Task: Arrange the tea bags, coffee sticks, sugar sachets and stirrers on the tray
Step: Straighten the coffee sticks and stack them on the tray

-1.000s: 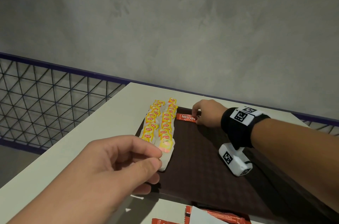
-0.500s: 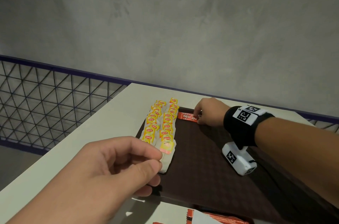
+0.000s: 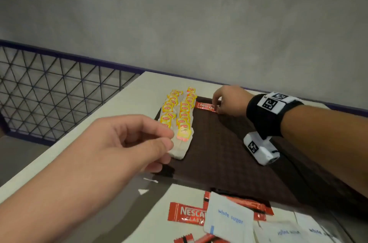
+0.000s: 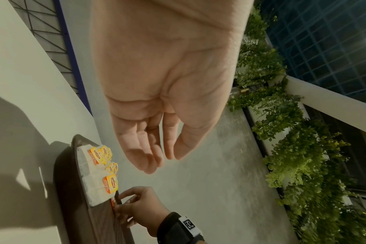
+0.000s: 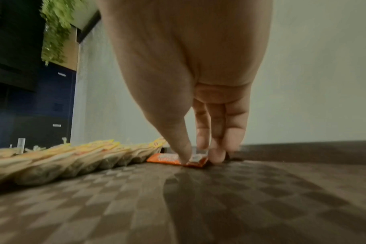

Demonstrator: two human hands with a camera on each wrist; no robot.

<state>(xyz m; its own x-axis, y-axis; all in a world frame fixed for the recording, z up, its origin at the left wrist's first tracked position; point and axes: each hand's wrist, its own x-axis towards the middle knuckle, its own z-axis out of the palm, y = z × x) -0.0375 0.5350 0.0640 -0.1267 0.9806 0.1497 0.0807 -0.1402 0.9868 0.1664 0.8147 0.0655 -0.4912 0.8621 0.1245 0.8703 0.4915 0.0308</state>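
White table [image 3: 111, 111], grey wall behind. Brown tray [image 3: 219, 153]: tea bags [image 3: 179, 117] in two rows along left edge, coffee stick [image 3: 205, 106] at far edge pinched by right hand [image 3: 229, 101]. Left hand [image 3: 111, 151] hovering, loosely curled, empty. Sugar sachets [image 3: 229, 219] off-tray, near side.

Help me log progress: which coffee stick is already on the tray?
The coffee stick under the right hand, beside the tea bags; the others lie off the tray.
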